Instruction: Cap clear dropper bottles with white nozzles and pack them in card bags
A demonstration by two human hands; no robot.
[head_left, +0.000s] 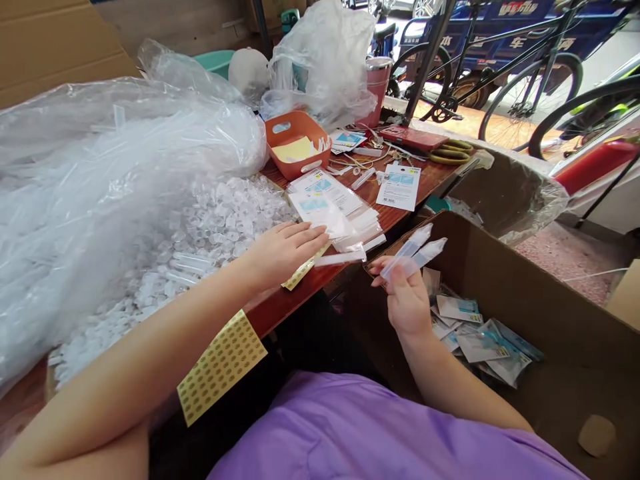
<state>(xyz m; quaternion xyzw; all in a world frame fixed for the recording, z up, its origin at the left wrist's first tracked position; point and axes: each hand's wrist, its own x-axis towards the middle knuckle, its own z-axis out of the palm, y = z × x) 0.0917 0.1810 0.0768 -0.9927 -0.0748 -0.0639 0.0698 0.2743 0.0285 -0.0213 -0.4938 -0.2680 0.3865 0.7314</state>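
In my right hand [409, 303], over the edge of a cardboard box, two translucent plastic tubes [413, 252] with tapered tips are pinched between thumb and fingers. My left hand [285, 252] lies flat with its fingers stretched out, resting by a stack of printed cards in clear bags [333, 203]. Partly beneath it is a yellow sticker sheet [303, 272]. Another translucent tube [340, 258] lies near the table edge, between the hands. A larger sheet of small round stickers [223, 367] hangs below my left forearm.
Small clear plastic pieces [215, 220] heap beside a big plastic bag [100, 173]. An orange basket [295, 130], a single card [399, 187] and scissors [451, 152] sit further back. The cardboard box [550, 293] at right holds several packed bags [483, 340].
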